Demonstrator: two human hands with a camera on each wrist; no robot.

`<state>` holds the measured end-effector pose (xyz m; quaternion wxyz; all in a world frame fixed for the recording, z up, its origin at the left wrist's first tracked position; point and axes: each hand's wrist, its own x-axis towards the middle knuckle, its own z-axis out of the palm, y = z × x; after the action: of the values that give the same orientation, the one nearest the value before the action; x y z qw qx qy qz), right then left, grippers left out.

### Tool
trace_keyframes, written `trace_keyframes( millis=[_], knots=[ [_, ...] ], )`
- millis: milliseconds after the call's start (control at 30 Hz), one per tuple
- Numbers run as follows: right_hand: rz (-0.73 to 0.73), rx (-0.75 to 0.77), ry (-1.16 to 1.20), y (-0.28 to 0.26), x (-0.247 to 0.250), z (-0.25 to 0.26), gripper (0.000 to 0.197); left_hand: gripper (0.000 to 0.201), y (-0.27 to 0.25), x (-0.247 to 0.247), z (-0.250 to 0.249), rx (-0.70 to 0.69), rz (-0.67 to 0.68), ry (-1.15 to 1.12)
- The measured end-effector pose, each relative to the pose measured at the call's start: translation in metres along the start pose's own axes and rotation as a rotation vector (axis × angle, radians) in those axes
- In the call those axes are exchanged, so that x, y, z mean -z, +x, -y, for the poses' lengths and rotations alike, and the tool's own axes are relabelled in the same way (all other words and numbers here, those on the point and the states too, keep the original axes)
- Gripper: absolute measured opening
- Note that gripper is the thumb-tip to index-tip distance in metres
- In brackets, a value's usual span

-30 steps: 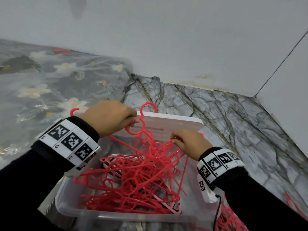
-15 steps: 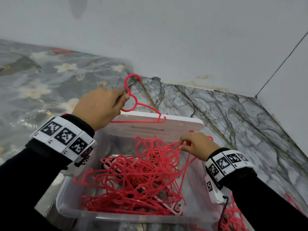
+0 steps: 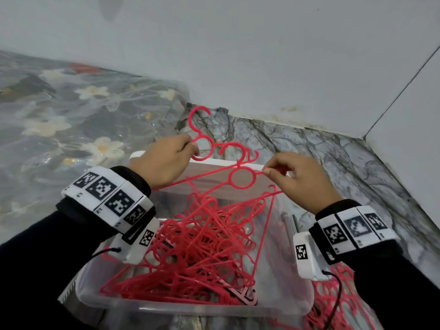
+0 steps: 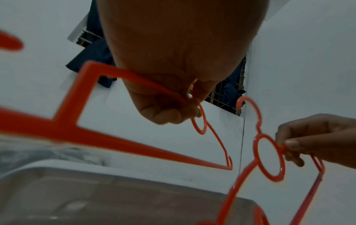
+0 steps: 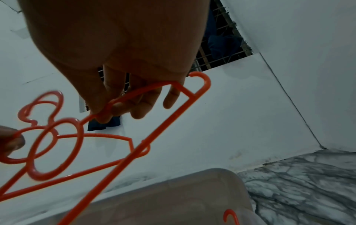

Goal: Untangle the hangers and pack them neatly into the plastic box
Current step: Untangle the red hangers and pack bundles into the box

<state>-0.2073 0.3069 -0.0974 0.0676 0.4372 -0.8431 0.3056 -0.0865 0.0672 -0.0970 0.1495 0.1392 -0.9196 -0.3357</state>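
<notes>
A clear plastic box on the marble floor holds a tangled heap of red hangers. My left hand grips one red hanger at the ring below its hook, lifted above the box's far edge. My right hand pinches the shoulder of a second red hanger beside its ring, also raised over the box. In the left wrist view the left hand's fingers curl round the first hanger. In the right wrist view, the right hand's fingers pinch the second hanger.
The box's lid stands against its far side. More red hangers lie on the floor right of the box. A floral plastic-covered surface is at the left, and white walls close the corner behind.
My left hand has lifted its hanger clear of the heap and carried it right. My right hand has risen from the pile, pulling a second hanger up towards the first.
</notes>
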Motion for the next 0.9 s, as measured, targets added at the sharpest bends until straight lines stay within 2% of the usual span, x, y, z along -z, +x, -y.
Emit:
trace_keyframes(
  millis=[100,167,267,400,667,900],
  knots=[
    [0.112,-0.029,-0.112,-0.002,-0.01,-0.005,0.007,0.022,-0.004,-0.013,-0.006,0.034,0.146,-0.061],
    [0.181,-0.077,-0.172,-0.002,-0.012,-0.01,0.008,0.018,-0.005,-0.018,-0.006,0.045,0.188,-0.06],
    [0.293,-0.11,-0.294,-0.004,-0.013,-0.014,0.01,0.016,-0.004,-0.02,-0.004,0.016,0.192,-0.01],
    [0.386,-0.082,-0.473,-0.008,-0.018,-0.013,0.011,0.025,-0.003,-0.017,0.0,-0.022,0.12,0.014],
    [0.186,-0.182,-0.335,-0.003,-0.006,-0.008,0.008,0.025,0.002,-0.011,0.006,-0.035,-0.054,0.011],
    [0.025,-0.17,-0.158,0.0,-0.001,-0.008,0.013,0.024,0.003,-0.014,0.007,-0.027,-0.074,-0.01]
  ],
)
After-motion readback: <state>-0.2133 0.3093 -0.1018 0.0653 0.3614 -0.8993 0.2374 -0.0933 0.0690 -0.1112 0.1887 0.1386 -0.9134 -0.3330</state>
